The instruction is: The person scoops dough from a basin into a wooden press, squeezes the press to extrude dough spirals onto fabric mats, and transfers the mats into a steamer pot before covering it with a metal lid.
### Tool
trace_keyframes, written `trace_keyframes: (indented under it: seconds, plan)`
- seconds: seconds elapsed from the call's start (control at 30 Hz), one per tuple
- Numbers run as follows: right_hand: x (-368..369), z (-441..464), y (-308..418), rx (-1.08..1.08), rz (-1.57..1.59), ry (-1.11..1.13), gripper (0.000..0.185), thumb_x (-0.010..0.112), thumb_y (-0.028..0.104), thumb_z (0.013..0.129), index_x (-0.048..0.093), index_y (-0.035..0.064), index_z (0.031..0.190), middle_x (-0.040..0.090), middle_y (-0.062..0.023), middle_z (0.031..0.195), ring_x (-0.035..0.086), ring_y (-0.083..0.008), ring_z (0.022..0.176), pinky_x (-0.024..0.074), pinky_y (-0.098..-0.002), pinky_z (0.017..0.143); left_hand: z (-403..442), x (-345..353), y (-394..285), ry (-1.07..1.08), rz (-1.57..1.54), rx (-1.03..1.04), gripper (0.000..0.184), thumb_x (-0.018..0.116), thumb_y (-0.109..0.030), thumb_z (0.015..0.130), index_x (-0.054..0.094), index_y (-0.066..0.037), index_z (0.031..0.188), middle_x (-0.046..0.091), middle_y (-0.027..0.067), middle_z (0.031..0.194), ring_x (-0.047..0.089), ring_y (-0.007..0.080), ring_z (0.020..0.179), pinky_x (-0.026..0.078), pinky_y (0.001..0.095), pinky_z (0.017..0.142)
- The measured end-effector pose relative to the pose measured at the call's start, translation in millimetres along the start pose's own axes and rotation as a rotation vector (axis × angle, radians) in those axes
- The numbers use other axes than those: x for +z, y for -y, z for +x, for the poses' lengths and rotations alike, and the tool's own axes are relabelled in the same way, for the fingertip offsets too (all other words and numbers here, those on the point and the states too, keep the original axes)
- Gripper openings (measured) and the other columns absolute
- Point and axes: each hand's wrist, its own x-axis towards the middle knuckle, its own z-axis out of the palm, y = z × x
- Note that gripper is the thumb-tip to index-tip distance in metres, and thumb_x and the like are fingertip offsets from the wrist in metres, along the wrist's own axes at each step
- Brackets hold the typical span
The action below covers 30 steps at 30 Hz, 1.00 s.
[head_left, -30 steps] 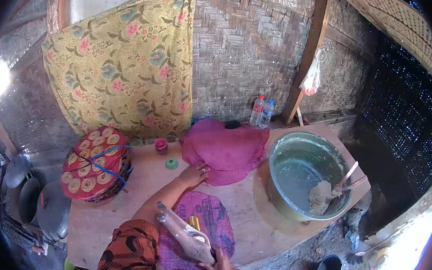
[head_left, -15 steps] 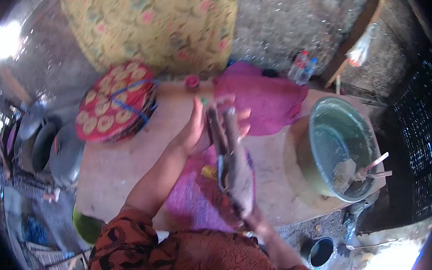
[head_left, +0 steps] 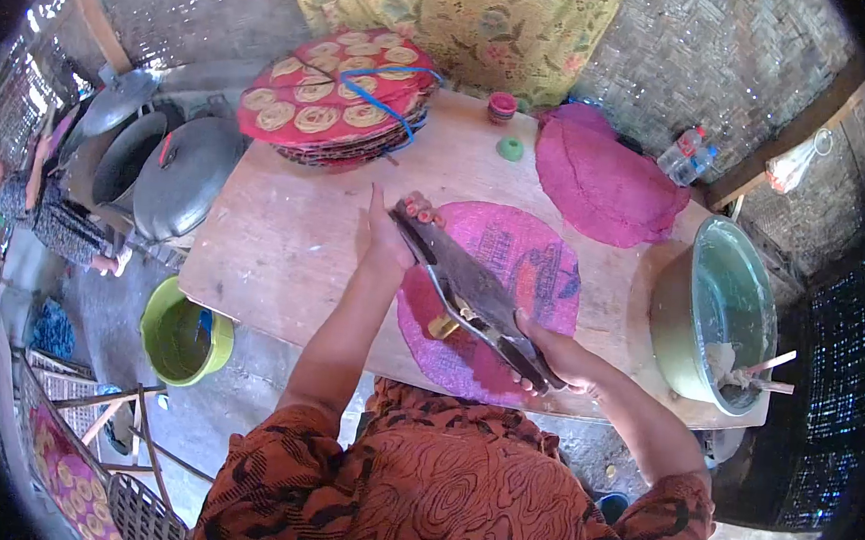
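Note:
My left hand (head_left: 391, 235) grips the upper left end of a long dark dough press (head_left: 482, 274), its fingertips curled over the far edge and its thumb pointing up. Around the lower right end my right hand (head_left: 562, 357) is closed. The press slants across in front of me, with a pale smear along its side and a yellow metal cylinder (head_left: 444, 326) underneath. Below it lies a round pink mat (head_left: 530, 242) with printed lettering, partly hidden by the press and my hands.
On the wooden table (head_left: 293, 260) stand tied red mats with pale dough coils (head_left: 315, 91), a green lump (head_left: 509, 149), a small pink container (head_left: 502, 106), more pink mats (head_left: 599, 176), bottles (head_left: 683, 152) and a green tub (head_left: 686, 308). A person (head_left: 59, 229) is at far left.
The press has swung from nearly upright in view to a diagonal. My left hand, spread before, has closed on its upper end. The camera view has shifted.

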Motion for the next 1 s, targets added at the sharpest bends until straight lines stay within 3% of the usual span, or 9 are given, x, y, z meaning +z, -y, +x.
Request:
trace_keyframes:
  seconds: [0.07, 0.17, 0.27, 0.4, 0.47, 0.57, 0.63, 0.77, 1.0]
  plan:
    - [6, 4, 5, 0.129, -0.106, -0.068, 0.071, 0.034, 0.071, 0.084, 0.058, 0.0049, 0.084, 0.055, -0.0051, 0.062, 0.054, -0.0139, 0.050, 0.0431, -0.0277, 0.042, -7, -16, 0, -0.062, -0.050, 0.044, 0.061, 0.032, -0.073, 0.082, 0.038, -0.016, 0.059, 0.038, 0.0003, 0.053, 0.042, 0.0178, 0.054, 0.036, 0.0336, 0.062]
    - [4, 5, 17, 0.080, -0.307, -0.167, 0.075, 0.031, 0.075, 0.082, 0.058, 0.0043, 0.080, 0.054, -0.0054, 0.058, 0.052, -0.0147, 0.045, 0.0417, -0.0281, 0.040, -12, -16, 0, -0.151, -0.098, 0.106, 0.059, 0.029, -0.069, 0.084, 0.037, -0.016, 0.059, 0.037, -0.0011, 0.052, 0.040, 0.0158, 0.052, 0.035, 0.0331, 0.060]
    - [19, 9, 22, -0.083, -0.313, -0.166, 0.077, 0.029, 0.076, 0.082, 0.058, 0.0047, 0.078, 0.053, -0.0054, 0.057, 0.052, -0.0151, 0.045, 0.0411, -0.0284, 0.040, -18, 11, -17, -0.017, -0.090, 0.173, 0.055, 0.030, -0.063, 0.089, 0.037, -0.017, 0.060, 0.034, -0.0028, 0.052, 0.036, 0.0133, 0.048, 0.035, 0.0298, 0.058]
    - [32, -12, 28, -0.094, -0.359, -0.185, 0.075, 0.030, 0.073, 0.083, 0.058, 0.0042, 0.078, 0.053, -0.0052, 0.057, 0.051, -0.0148, 0.044, 0.0400, -0.0295, 0.039, -38, 37, -27, -0.038, -0.104, 0.146, 0.055, 0.031, -0.065, 0.087, 0.037, -0.017, 0.059, 0.034, -0.0047, 0.050, 0.035, 0.0122, 0.047, 0.034, 0.0289, 0.057]
    - [35, -33, 35, 0.021, -0.348, -0.174, 0.074, 0.031, 0.073, 0.084, 0.058, 0.0038, 0.078, 0.052, -0.0048, 0.056, 0.051, -0.0151, 0.044, 0.0397, -0.0299, 0.039, -41, 34, -21, -0.057, -0.098, 0.137, 0.055, 0.032, -0.065, 0.087, 0.038, -0.018, 0.059, 0.034, -0.0053, 0.050, 0.036, 0.0118, 0.047, 0.034, 0.0287, 0.057]
    - [21, -36, 38, -0.015, -0.414, -0.205, 0.073, 0.030, 0.071, 0.085, 0.057, 0.0036, 0.077, 0.051, -0.0053, 0.055, 0.050, -0.0151, 0.043, 0.0397, -0.0300, 0.039, -35, 33, -7, -0.053, -0.181, 0.083, 0.058, 0.029, -0.071, 0.083, 0.036, -0.019, 0.057, 0.034, -0.0049, 0.048, 0.038, 0.0132, 0.048, 0.034, 0.0312, 0.059]
    - [20, -31, 37, -0.070, -0.448, -0.262, 0.071, 0.030, 0.069, 0.087, 0.056, 0.0037, 0.075, 0.050, -0.0054, 0.054, 0.047, -0.0140, 0.042, 0.0376, -0.0294, 0.038, -27, 44, -8, -0.106, -0.208, 0.144, 0.053, 0.035, -0.064, 0.086, 0.037, -0.019, 0.059, 0.033, -0.0062, 0.048, 0.034, 0.0113, 0.045, 0.032, 0.0274, 0.054]
    - [35, -22, 37, -0.136, -0.416, -0.200, 0.070, 0.030, 0.067, 0.087, 0.056, 0.0033, 0.075, 0.050, -0.0043, 0.054, 0.046, -0.0137, 0.042, 0.0360, -0.0289, 0.039, -30, 51, -30, -0.038, -0.150, 0.103, 0.053, 0.035, -0.064, 0.086, 0.036, -0.019, 0.058, 0.032, -0.0061, 0.046, 0.033, 0.0113, 0.044, 0.031, 0.0273, 0.053]
    - [21, -33, 27, -0.036, -0.438, -0.170, 0.070, 0.030, 0.065, 0.089, 0.060, 0.0020, 0.083, 0.051, -0.0050, 0.055, 0.047, -0.0141, 0.043, 0.0386, -0.0305, 0.041, -49, 46, -9, -0.218, -0.120, 0.124, 0.053, 0.032, -0.063, 0.087, 0.034, -0.019, 0.058, 0.029, -0.0061, 0.045, 0.031, 0.0105, 0.043, 0.030, 0.0281, 0.052]
